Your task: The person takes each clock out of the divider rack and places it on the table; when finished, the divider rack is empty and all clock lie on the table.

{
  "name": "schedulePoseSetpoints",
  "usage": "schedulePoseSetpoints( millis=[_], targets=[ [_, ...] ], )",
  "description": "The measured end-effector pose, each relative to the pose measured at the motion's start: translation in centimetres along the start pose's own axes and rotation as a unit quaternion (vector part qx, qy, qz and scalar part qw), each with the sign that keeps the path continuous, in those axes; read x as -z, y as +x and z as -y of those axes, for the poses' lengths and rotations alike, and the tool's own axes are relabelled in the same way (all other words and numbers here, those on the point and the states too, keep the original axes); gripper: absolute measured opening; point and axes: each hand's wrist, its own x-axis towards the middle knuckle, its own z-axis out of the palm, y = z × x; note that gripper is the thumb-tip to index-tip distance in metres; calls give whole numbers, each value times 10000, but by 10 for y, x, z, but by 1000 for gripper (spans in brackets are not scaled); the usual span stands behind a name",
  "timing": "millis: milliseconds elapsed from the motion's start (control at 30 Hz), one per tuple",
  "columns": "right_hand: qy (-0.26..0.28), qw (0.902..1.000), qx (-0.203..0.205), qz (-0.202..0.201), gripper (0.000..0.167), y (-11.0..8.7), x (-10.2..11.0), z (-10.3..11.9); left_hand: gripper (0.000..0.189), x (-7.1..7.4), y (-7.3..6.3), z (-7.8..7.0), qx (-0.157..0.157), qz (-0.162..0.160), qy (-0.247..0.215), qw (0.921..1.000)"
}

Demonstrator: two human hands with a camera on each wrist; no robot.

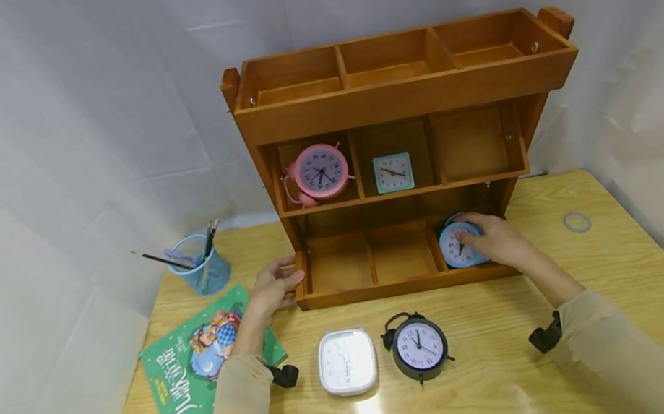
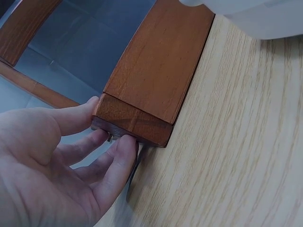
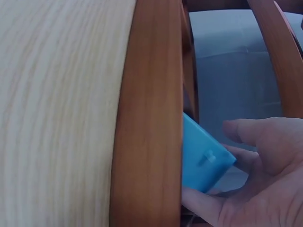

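Note:
My left hand (image 1: 273, 286) grips the left end of the bottom tier of a brown wooden shelf (image 1: 347, 296). In the left wrist view, thumb and fingers pinch the shelf's end corner (image 2: 132, 118). A blue alarm clock (image 1: 460, 244) sits in the bottom right compartment, held by my right hand (image 1: 499, 241), the thumb lying over its dial. The right wrist view shows the blue clock's side (image 3: 201, 156) behind the shelf's front board (image 3: 147, 118), partly hidden by it. In the middle tier stand a pink alarm clock (image 1: 322, 172) at left and a small mint-edged square clock (image 1: 394, 173) in the centre.
A white square clock (image 1: 346, 362) and a black alarm clock (image 1: 420, 347) lie on the table before the shelf. To the left are a green book (image 1: 183, 364) and a blue mesh pen cup (image 1: 207, 268). A clear ring (image 1: 577, 221) lies at right.

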Motion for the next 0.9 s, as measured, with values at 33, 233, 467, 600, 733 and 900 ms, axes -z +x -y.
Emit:
schedulePoseSetpoints(
  millis=[33, 233, 467, 600, 733, 900],
  targets=[
    [73, 10000, -26, 57, 52, 0, 2, 0, 54, 0, 0, 0, 0, 1, 2, 10000],
    [325, 9983, -190, 442, 53, 2, 9, 2, 54, 1, 0, 0, -5, 4, 49, 10000],
    [683, 9934, -424, 820, 53, 1, 15, 5, 55, 1, 0, 0, 10, 19, 33, 10000],
    [828, 9926, -397, 795, 52, 2, 15, 3, 55, 1, -1, 0, 24, 7, 42, 10000],
    [1000, 9918, -408, 687, 53, 2, 15, 2, 55, 1, -1, 0, 20, 3, 29, 10000],
    [1307, 9889, -464, 543, 53, -2, 16, 0, 54, 1, 0, 0, 29, -3, 14, 10000]
  ],
)
